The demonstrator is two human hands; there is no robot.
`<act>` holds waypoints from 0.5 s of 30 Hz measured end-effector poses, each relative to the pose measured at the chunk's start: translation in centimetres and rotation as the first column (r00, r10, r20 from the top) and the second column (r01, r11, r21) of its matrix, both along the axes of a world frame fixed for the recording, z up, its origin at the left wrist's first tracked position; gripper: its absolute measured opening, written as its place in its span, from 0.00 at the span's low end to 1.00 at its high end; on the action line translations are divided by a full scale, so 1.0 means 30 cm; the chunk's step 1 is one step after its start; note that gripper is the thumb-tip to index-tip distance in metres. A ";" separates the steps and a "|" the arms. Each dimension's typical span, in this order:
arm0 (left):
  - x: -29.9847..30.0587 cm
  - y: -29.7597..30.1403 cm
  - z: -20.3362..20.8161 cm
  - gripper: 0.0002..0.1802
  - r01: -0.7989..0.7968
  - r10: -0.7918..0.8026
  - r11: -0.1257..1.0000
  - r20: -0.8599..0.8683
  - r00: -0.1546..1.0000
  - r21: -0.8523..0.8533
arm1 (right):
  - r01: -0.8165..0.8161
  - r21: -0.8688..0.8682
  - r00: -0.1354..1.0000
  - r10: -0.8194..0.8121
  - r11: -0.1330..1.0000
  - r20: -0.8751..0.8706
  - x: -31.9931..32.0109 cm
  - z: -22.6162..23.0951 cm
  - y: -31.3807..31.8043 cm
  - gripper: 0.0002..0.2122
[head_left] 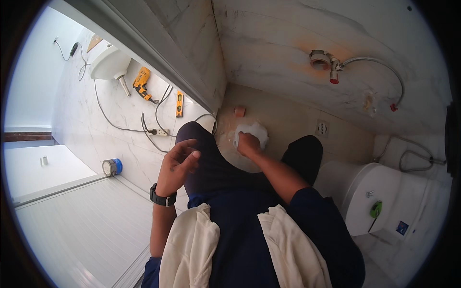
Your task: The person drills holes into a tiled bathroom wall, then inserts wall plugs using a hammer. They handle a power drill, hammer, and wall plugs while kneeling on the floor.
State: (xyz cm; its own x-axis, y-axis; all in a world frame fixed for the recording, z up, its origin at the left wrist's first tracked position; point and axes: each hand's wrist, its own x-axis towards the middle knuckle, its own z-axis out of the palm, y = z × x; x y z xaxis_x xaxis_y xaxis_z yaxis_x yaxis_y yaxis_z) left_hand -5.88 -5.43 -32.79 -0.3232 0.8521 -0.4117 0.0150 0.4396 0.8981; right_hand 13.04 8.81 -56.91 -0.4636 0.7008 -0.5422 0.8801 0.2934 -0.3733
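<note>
Between my knees, my right hand (pixel 248 145) reaches down to a crumpled white cloth or bag (pixel 260 132) on the floor. Its fingers are closed against the white thing, which shows around and beyond them. My left hand (pixel 179 163) is raised above my left thigh, fingers loosely bent and thumb apart, with nothing in it. A dark watch (pixel 162 197) sits on that wrist. Just beyond the white thing lies a small reddish-brown piece (pixel 239 111), with crumbs of debris scattered to its left.
Left, past the door frame, are a white basin (pixel 109 64), yellow drill (pixel 142 82), spirit level (pixel 179 104), socket strip (pixel 160 132) and can (pixel 112 167). A floor drain (pixel 322 128) and toilet (pixel 367 197) are right. A pipe opening and valve (pixel 334 76) project from the wall.
</note>
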 end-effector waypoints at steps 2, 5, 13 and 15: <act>-0.017 -0.001 -0.015 0.26 -0.013 0.013 1.000 0.024 1.000 -0.007 | 0.094 0.089 0.933 -0.057 0.992 -0.356 0.063 0.089 0.089 0.12; -0.035 0.019 -0.043 0.26 -0.013 0.014 1.000 0.043 0.999 -0.022 | -0.010 0.061 0.876 0.039 0.998 -0.481 0.163 0.342 0.192 0.11; 0.109 0.207 -0.096 0.51 0.313 -0.231 0.894 -0.270 0.935 0.321 | -0.059 -0.118 0.740 -0.035 0.991 -0.671 0.136 1.020 0.134 0.13; 0.166 0.282 -0.085 0.55 0.363 -0.219 0.815 -0.341 0.914 0.451 | -0.102 -0.042 0.633 0.032 0.994 -0.773 0.093 1.119 0.113 0.13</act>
